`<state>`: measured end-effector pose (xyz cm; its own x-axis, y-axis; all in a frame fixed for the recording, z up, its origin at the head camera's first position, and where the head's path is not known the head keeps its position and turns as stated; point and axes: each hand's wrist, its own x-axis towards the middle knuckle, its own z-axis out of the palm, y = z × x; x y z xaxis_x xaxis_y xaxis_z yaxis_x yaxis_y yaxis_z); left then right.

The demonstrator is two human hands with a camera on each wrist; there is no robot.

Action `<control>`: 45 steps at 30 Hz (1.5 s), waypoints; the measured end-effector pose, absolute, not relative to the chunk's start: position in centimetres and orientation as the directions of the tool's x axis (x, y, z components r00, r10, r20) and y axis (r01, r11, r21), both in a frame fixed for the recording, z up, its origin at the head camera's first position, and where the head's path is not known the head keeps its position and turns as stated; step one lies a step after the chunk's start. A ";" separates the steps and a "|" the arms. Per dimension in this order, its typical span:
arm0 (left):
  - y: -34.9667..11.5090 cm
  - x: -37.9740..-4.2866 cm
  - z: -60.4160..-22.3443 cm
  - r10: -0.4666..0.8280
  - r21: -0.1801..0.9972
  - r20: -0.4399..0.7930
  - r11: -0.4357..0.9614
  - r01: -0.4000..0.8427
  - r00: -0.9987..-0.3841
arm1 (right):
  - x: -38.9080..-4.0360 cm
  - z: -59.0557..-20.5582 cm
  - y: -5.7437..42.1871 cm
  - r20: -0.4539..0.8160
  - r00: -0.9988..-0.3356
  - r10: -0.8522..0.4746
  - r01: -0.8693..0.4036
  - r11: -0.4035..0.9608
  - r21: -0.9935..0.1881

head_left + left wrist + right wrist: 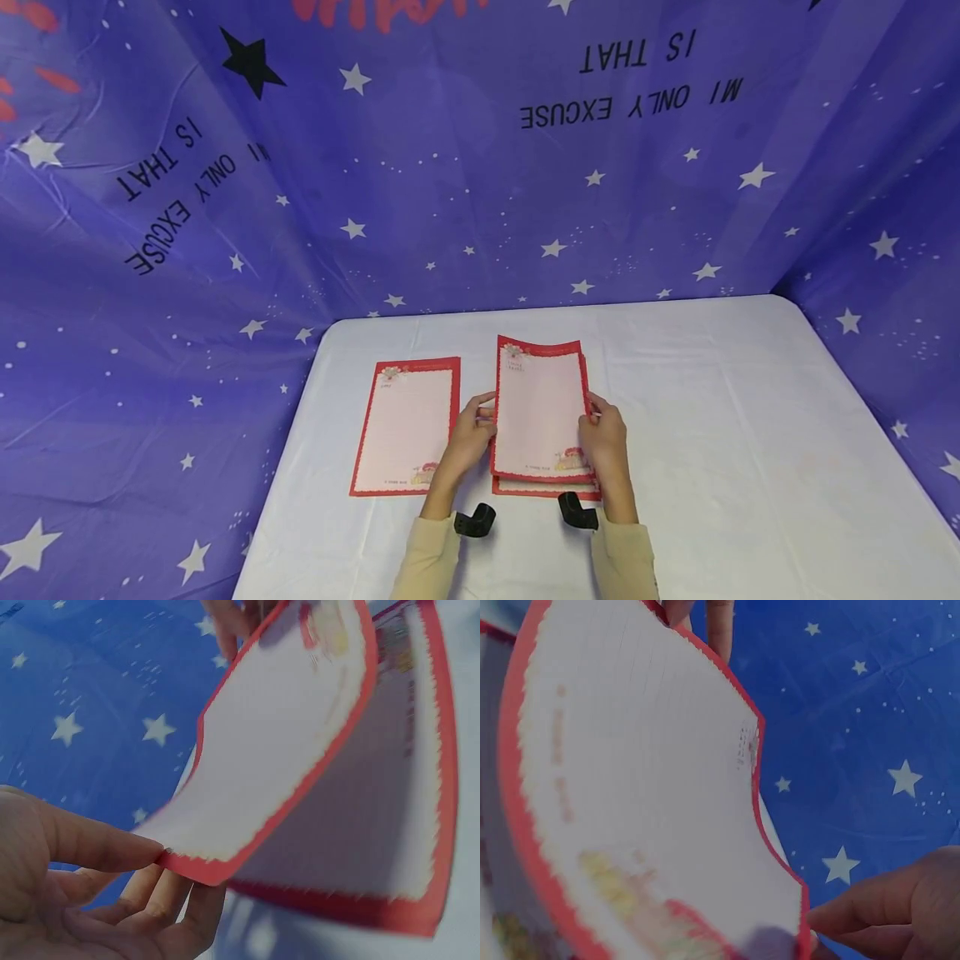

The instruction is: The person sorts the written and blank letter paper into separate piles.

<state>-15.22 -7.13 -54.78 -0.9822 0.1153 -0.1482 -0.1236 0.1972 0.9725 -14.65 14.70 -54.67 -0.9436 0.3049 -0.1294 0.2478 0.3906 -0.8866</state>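
Observation:
A red-bordered sheet of letter paper (540, 408) is lifted above the table, its far edge bowed. My left hand (471, 437) pinches its left edge between thumb and fingers, plain to see in the left wrist view, where the left hand (112, 885) has the thumb on top. On the opposite edge my right hand (606, 433) pinches the same sheet; in the right wrist view the right hand (900, 904) grips the red border. Beneath lies another sheet with the same border (547, 493), mostly hidden by the raised one.
To the left, a separate red-bordered sheet (408, 425) lies flat on the white-covered table (712, 433). Purple-blue star-printed cloth (465, 208) hangs behind and at the sides. Black curved mounts (476, 522) sit at both wrists.

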 end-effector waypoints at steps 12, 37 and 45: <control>-14.3 -14.4 -54.0 -0.059 0.979 -0.134 0.149 -0.142 -0.989 | -14.8 -54.1 10.0 -0.045 -0.993 0.108 0.070 0.241 -0.968; -23.4 -12.7 -55.7 -0.365 0.867 -0.158 0.393 -0.306 -0.917 | -15.8 -58.9 -2.0 0.013 -0.989 -0.150 -0.060 0.312 -0.948; -23.6 -13.2 -56.7 -0.345 0.801 -0.090 0.533 -0.273 -0.934 | -16.2 -59.5 -2.2 -0.009 -0.987 -0.163 -0.052 0.364 -0.930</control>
<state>-13.17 -23.56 -56.65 -0.9344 -0.3447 -0.0896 -0.2734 0.5329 0.8008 -16.19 -2.15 -59.55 -0.9866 -0.1630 -0.0086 -0.0521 0.3643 -0.9298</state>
